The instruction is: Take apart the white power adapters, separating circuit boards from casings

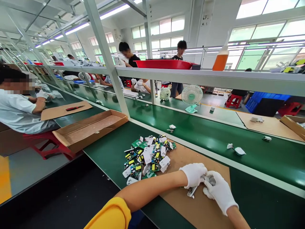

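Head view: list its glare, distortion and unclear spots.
Head view: windows blown out to white; glossy reflections on the green belt; shelf post leaning, probably wide-angle stretch; faces pixelated; detail between left hand and right hand unclear.

Bright; tube lights, windows; belt glare; wide-angle slant; faces pixelated
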Available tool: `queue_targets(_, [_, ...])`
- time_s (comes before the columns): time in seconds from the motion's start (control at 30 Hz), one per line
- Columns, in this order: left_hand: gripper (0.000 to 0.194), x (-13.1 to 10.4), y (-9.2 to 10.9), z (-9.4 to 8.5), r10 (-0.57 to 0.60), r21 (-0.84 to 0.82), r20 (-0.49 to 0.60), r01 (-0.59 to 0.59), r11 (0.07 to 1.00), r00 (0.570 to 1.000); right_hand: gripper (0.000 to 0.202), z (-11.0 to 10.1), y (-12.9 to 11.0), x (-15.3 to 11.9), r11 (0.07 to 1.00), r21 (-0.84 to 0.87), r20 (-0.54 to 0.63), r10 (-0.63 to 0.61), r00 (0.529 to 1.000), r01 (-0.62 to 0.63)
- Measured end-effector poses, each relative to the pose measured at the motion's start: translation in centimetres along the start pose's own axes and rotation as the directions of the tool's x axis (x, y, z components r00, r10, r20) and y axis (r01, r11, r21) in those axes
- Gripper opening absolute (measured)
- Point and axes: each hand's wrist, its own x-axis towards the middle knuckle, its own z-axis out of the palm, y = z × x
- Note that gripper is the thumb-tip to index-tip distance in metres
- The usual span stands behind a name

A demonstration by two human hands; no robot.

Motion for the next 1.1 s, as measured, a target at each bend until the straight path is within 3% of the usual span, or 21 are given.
queue_targets(0.17, [0.017,0.1,-0.5,0.7,0.005,-0.038,-0.030,-0.006,0.999,1.000,0.016,-0.9,-0.3,-0.2,0.991,0.136,0.079,0.005,0.997,-0.016])
queue_targets(0.37, [0.015,-0.1,-1.2,0.9,0.006,-0.086,-0.060,-0.011,0.996,0.998,0.025,-2.0,-0.5,0.4,0.971,0.240,0.025,-0.006,1.000,0.000])
queue_targets(0.73, [0.011,-0.3,-1.0,1.2,0.010,-0.087,-0.052,-0.015,0.996,0.999,0.015,0.1,-0.7,-0.4,0.970,0.215,0.122,0.085,0.989,-0.110])
queue_targets(0.97, [0.011,0.0,-2.1,1.3,-0.091,-0.136,-0.071,0.081,0.987,0.993,0.018,-2.1,-0.3,0.2,0.937,0.347,0.053,0.011,0.999,-0.029])
queue_targets(1.1, [0.019,-0.1,-1.9,1.4,-0.121,-0.153,-0.071,0.109,0.982,0.990,0.035,-2.1,0.3,0.6,0.913,0.402,0.101,0.029,0.995,-0.067])
